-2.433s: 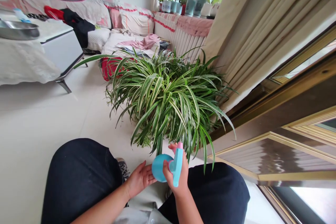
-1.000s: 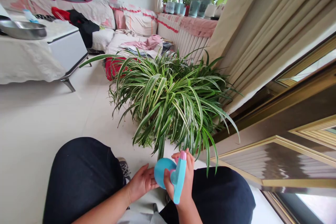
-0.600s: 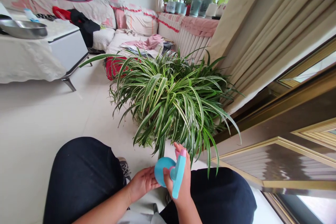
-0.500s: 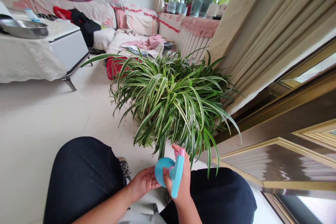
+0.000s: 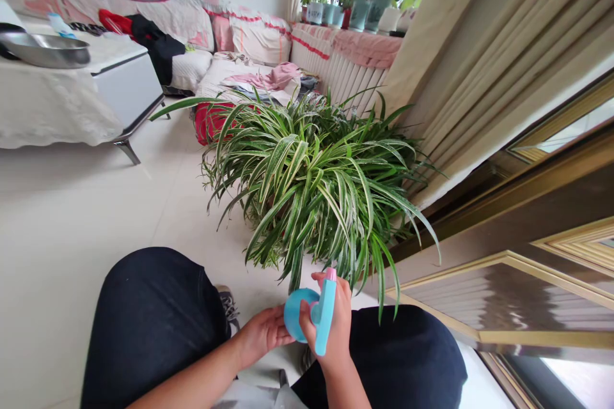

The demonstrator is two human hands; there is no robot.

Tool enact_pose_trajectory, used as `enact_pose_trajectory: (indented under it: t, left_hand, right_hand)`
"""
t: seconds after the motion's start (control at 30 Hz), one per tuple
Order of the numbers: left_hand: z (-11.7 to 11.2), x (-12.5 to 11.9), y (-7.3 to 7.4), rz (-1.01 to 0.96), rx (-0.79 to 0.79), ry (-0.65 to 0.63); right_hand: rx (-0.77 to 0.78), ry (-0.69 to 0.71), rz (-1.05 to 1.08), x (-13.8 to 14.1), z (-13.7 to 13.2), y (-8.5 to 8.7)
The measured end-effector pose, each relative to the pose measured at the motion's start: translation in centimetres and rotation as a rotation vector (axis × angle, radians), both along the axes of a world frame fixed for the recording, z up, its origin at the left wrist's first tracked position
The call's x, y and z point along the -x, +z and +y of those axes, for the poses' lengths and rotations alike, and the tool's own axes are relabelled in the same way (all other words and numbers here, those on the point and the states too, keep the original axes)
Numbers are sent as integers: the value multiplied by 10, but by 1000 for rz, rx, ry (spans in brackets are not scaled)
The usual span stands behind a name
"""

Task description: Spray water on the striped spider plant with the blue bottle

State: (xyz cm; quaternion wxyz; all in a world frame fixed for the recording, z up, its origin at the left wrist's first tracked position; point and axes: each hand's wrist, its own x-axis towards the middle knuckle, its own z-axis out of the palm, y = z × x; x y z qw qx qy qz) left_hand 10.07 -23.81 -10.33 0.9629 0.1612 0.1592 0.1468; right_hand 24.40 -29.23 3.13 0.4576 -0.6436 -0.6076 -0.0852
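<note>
A blue spray bottle [image 5: 298, 314] with a pink nozzle tip is held low between my knees, its head pointing at the plant. My right hand [image 5: 337, 319] is closed round its neck and trigger, the thumb lying on the near side. From the left, my left hand [image 5: 267, 333] supports the bottle's round body with curved fingers; its fingertips are partly hidden behind the bottle. Just beyond the nozzle spreads a large spider plant [image 5: 307, 172] with long green-and-white striped leaves. Its pot is hidden under the foliage.
A dark, gold-trimmed cabinet [image 5: 446, 297] and a beige curtain [image 5: 465, 96] flank the plant on the right. At left stands a cloth-covered table [image 5: 52, 108] with a metal pan [image 5: 50, 51]. Potted plants [image 5: 357, 13] line the windowsill; clothes lie on the sofa [image 5: 192, 19].
My right hand's fingers have drawn in slightly near the nozzle, and the spray head has shifted a little. My left hand stays against the bottle.
</note>
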Motion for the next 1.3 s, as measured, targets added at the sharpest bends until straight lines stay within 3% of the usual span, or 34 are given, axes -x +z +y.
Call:
enact_pose_trajectory:
  t: [0.23,0.4,0.47,0.57,0.73,0.83,1.0,1.1,1.2,1.3]
  left_hand:
    - [1,-3,-4,31,-29,5]
    - [0,-1,10,157,-211,99]
    - [-1,6,19,193,-345,205]
    - [0,18,37,239,-728,331]
    - [3,15,73,230,-1309,307]
    - [3,5,87,262,-1618,354]
    - [6,-6,99,356,-1642,364]
    - [9,-9,105,336,-1645,441]
    - [16,-10,117,417,-1692,608]
    - [27,-10,138,510,-1655,690]
  right_hand:
    - [-3,-21,26,0,-1,-4]
    - [64,-53,53,1,2,-15]
    - [87,-63,82,3,3,-18]
    - [101,-29,130,7,4,-17]
    - [71,202,118,18,2,-15]
    - [42,275,102,22,-1,-17]
    - [159,344,103,17,-11,-12]
    - [249,471,139,4,-17,-7]
    - [249,538,421,-8,-12,-13]
    - [188,318,1058,-4,5,-30]
